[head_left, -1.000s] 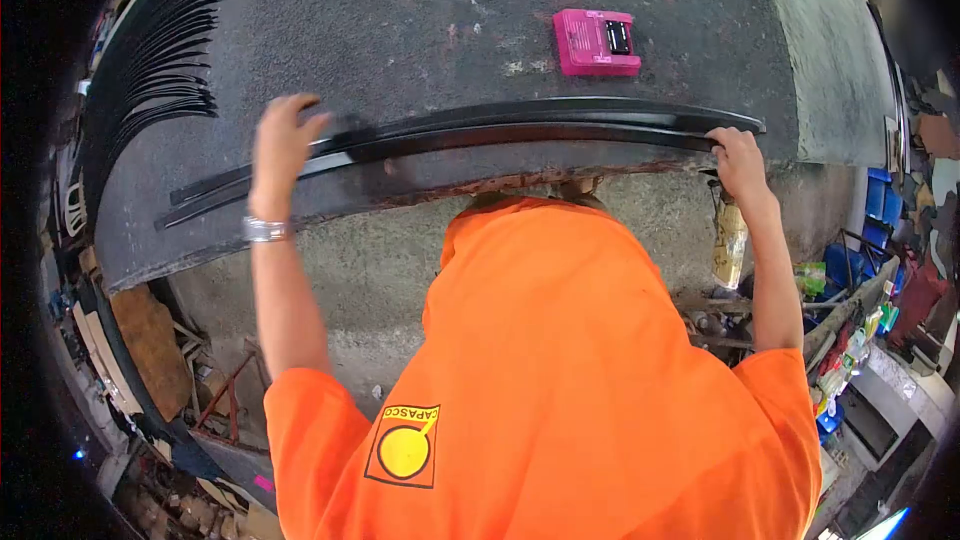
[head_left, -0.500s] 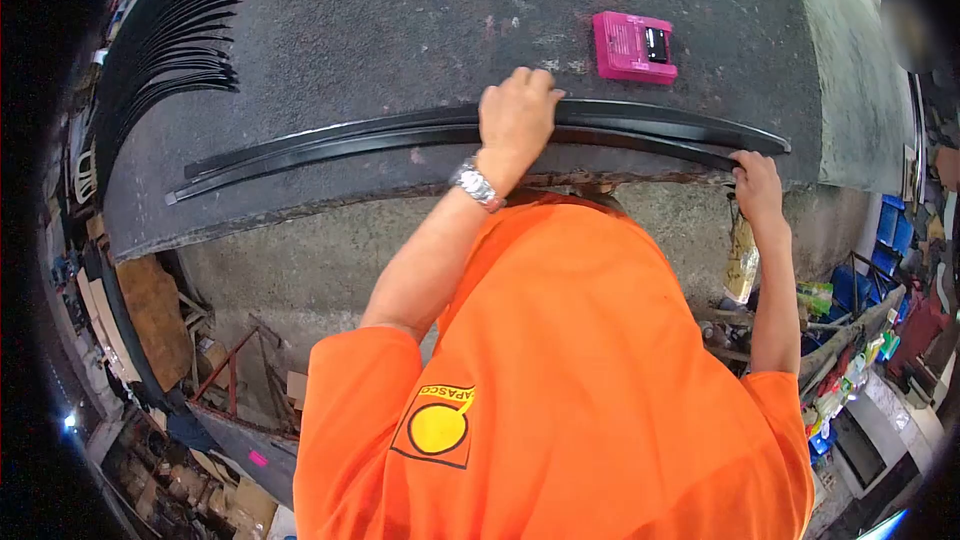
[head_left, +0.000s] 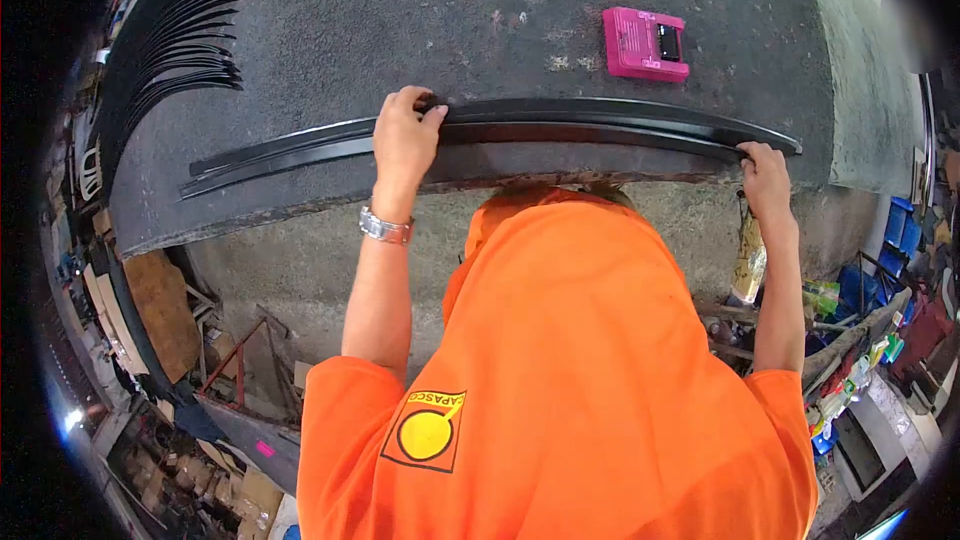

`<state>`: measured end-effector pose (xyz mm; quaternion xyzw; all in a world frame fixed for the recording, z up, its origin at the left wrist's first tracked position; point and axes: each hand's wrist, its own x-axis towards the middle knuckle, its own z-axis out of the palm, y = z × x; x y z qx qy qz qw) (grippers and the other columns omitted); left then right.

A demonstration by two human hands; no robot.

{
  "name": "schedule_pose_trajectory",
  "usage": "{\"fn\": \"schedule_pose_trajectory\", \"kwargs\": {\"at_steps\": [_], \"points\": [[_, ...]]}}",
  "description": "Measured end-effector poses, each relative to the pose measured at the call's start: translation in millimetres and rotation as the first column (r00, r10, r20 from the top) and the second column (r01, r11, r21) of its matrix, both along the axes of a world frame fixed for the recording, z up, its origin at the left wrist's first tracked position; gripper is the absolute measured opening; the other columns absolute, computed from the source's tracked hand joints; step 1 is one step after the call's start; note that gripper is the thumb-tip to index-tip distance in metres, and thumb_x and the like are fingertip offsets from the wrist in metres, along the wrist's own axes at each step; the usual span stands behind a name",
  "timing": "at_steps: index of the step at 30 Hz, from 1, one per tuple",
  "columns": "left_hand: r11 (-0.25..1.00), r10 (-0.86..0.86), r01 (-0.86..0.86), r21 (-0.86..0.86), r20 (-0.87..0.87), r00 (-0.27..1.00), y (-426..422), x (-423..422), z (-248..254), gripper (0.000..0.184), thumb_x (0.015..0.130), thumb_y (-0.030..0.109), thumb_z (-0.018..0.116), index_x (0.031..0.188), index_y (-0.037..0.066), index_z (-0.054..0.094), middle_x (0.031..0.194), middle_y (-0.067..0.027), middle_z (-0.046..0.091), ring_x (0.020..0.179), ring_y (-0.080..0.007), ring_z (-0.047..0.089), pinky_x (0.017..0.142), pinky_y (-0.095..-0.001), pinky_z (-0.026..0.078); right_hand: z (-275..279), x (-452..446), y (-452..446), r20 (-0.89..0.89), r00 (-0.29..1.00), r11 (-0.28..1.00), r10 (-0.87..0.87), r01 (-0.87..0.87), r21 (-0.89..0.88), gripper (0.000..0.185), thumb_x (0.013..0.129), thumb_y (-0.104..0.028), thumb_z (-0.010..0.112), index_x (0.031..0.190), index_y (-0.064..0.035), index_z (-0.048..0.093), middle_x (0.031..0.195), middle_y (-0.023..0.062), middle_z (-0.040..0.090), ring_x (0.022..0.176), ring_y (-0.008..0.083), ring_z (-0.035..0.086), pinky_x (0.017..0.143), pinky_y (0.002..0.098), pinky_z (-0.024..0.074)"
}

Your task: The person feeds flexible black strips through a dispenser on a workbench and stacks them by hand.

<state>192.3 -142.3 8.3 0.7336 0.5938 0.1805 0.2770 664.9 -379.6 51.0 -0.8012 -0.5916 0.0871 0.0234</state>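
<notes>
"so, how does your left hand (head_left: 405,145) stand?"

"it is left of centre, in the upper half of the frame, thumb and fingers bent and partly open over the near strip (head_left: 560,132) and the far strip (head_left: 570,110). it is dark at your fingertips, so i cannot tell whether you grip either one. a metal watch (head_left: 385,226) circles that wrist."

"and your right hand (head_left: 767,180)?"

"that one is at the right of the frame, nearly closed, with your fingertips touching the right end of the near strip. i cannot tell whether your thumb pinches it from below."

"where do your strips lie?"

"both are long and black, side by side across the upper half, along the front edge of the dark bench (head_left: 400,30)."

"what else is around you?"

"a pink case (head_left: 640,45) lies beyond the strips at upper right, and a fan of thin black strips (head_left: 190,25) fills the upper left. your orange shirt (head_left: 570,340) takes up the lower middle."
</notes>
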Motion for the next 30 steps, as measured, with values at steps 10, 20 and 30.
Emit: {"fn": "schedule_pose_trajectory", "kwargs": {"at_steps": [10, 20, 30], "points": [[0.996, 0.064, -0.078, -0.045, -0.249, 0.966, 5.7, 35.5, 5.6, 0.035, 0.080, 0.036, 0.081, 0.091, 0.004, 0.071, 0.100, -0.0146, 0.070, 0.095, -0.0360, 0.067, 0.080, -0.0492, 0.050, -5.6, 3.2, 7.6, 0.017, 1.000, 0.998, -0.009, 0.011, -0.066, 0.021, 0.086, -0.003, 0.063, 0.107, -0.0089, 0.064, 0.100, 0.0132, 0.064, 0.098, 0.0376, 0.057, 0.087, 0.0473, 0.0462], [0.993, -0.013, 0.023, -0.114, 0.090, 0.996, 14.9, 8.0, -11.5, 0.044, 0.080, 0.022, 0.082, 0.114, 0.003, 0.062, 0.108, -0.0152, 0.060, 0.094, -0.0296, 0.063, 0.082, -0.0409, 0.051, -9.5, 9.3, 12.0, 0.036, 0.999, 0.997, 0.023, -0.020, -0.077, 0.022, 0.086, -0.003, 0.064, 0.107, -0.0090, 0.062, 0.098, 0.0136, 0.063, 0.096, 0.0380, 0.057, 0.085, 0.0479, 0.0469], [0.964, 0.131, -0.179, 0.195, 0.237, 0.963, -6.5, 22.1, -13.3, 0.034, 0.086, 0.019, 0.075, 0.113, 0.003, 0.061, 0.108, -0.0148, 0.061, 0.098, -0.0327, 0.059, 0.084, -0.0435, 0.048, -12.0, 11.9, 6.8, 0.020, 1.000, 0.998, 0.013, -0.012, -0.065, 0.022, 0.087, -0.006, 0.064, 0.109, -0.0103, 0.062, 0.099, 0.0136, 0.063, 0.098, 0.0374, 0.057, 0.086, 0.0486, 0.0471]]}}
